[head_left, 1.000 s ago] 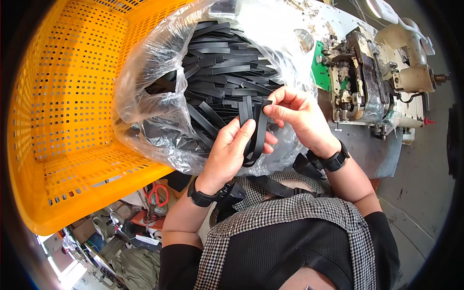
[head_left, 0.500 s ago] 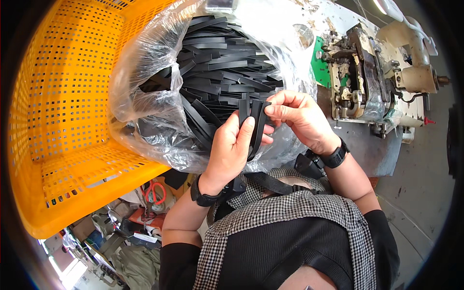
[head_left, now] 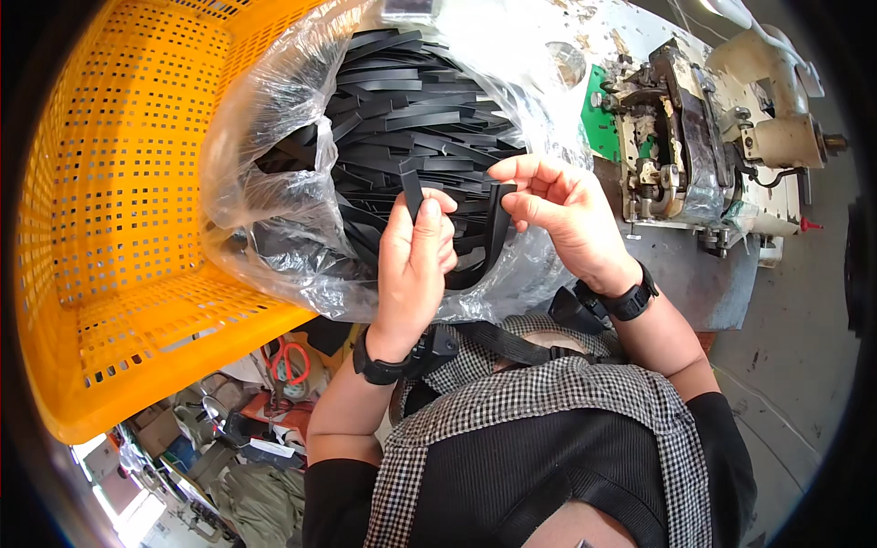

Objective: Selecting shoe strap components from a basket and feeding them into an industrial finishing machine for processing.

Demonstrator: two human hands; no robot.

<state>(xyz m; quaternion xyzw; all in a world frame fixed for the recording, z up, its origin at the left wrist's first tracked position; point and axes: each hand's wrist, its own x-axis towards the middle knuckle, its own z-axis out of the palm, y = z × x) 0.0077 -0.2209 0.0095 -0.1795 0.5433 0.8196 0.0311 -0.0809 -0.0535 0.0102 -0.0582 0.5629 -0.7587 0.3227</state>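
A flat black strip bends in a U between my two hands. One end of the black strip [head_left: 496, 224] is pinched between the thumb and fingertips of my right hand [head_left: 571, 219]. My left hand [head_left: 416, 256] is closed round the other end, which sticks up above the thumb; its fingers hide part of the strip. Behind both hands, many similar black strips [head_left: 411, 105] lie heaped in a clear plastic bag [head_left: 265, 100]. The bag's near edge passes below the strip in my hands.
At left stands a large orange perforated crate [head_left: 128, 164] beside the bag. To the right, a worn machine [head_left: 681, 146] sits on a white tabletop, with a green plate [head_left: 598, 114] at its side. Red-handled scissors [head_left: 290, 363] lie among clutter below the crate.
My left hand has moved left, away from my right, widening the strip's bend. My right hand keeps its pinch and has shifted only slightly.
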